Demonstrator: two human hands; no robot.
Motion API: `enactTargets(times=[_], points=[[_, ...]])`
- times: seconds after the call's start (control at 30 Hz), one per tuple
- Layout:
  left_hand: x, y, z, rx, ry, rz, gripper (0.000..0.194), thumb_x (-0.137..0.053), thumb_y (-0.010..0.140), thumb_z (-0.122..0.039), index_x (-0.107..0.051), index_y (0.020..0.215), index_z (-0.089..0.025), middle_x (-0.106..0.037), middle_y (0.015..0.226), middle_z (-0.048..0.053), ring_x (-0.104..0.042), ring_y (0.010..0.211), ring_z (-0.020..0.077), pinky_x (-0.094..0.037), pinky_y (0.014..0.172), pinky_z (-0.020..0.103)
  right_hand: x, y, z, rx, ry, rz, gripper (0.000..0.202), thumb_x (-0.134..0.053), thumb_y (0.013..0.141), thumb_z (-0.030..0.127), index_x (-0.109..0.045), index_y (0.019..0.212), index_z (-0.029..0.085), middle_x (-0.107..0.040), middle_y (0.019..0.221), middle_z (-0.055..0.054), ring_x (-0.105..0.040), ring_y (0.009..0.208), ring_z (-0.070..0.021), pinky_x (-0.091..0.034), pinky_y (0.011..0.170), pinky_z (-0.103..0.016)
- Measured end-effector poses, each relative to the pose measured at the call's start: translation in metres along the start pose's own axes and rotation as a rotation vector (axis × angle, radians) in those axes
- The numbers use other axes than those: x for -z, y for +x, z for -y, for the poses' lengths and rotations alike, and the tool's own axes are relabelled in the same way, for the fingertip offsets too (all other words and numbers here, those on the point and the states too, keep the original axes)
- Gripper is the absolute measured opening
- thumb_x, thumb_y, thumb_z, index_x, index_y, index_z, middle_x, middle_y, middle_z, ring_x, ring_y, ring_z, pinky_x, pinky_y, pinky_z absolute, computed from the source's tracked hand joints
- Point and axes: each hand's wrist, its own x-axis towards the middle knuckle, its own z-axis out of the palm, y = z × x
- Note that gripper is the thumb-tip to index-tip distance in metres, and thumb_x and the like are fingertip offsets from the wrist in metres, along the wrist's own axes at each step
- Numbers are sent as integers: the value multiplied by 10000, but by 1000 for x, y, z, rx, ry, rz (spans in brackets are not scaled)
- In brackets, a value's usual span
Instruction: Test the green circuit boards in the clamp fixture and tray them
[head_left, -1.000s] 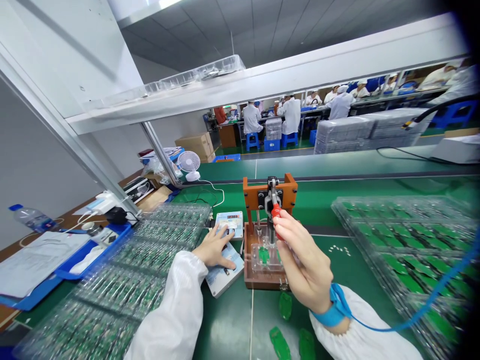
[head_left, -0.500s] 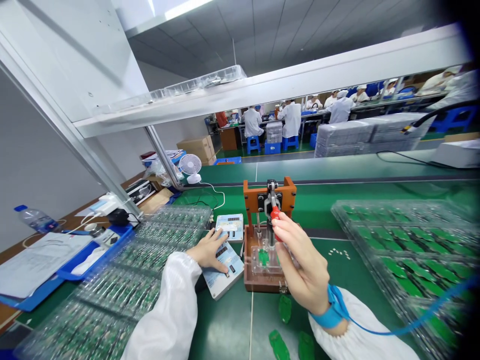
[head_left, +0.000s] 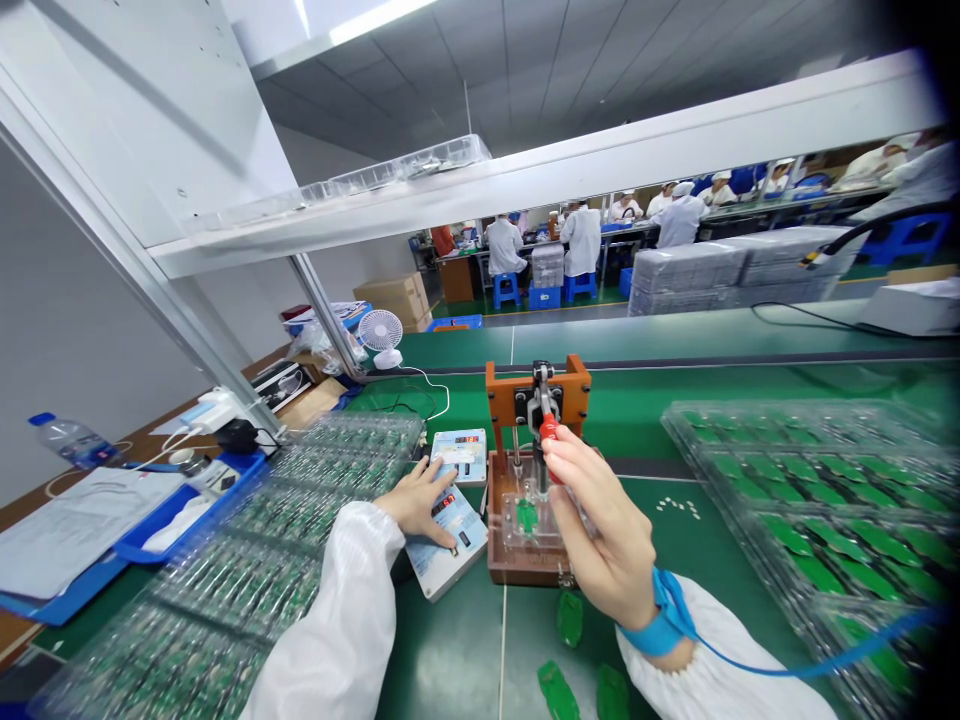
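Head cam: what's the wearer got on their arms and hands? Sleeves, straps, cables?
Both arms are in loose white long sleeves with gathered cuffs: left sleeve, right sleeve. Both the left hand and the right hand are bare, with no gloves. The right wrist carries a bright blue wrist strap, and a thin blue cable runs from it off to the right. No rings or markings are visible.

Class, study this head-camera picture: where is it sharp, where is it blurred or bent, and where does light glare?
Head view: sharpest mid-frame, at the right hand on the red lever and the left hand on the tester box; the board trays smear towards the edges; the shelf beam bows from the wide lens; the ceiling light glares; the right corner darkens.
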Motion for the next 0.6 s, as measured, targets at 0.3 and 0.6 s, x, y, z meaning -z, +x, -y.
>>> enactTargets(times=[0.3, 0.6], points=[[1, 4, -4, 46, 52, 28, 1356, -882, 569, -648, -184, 1651, -222, 53, 1705, 156, 99, 1552, 439, -98, 1257, 595, 0, -1, 0, -1, -12, 1, 637, -534, 926, -49, -535, 1485, 257, -611, 1461, -63, -532, 1407, -287, -535, 1137, -498], [-6, -88, -106, -224, -244, -242, 294, -707, 849, -437, -672, 1093, -276, -717, 991, 92, -689, 1015, 370, -545, 881, 525, -1, 1, 1, 6, -29, -2, 624, -523, 935, -38, -530, 1487, 253, -621, 1449, -77, -540, 1398, -299, -564, 1105, -492]])
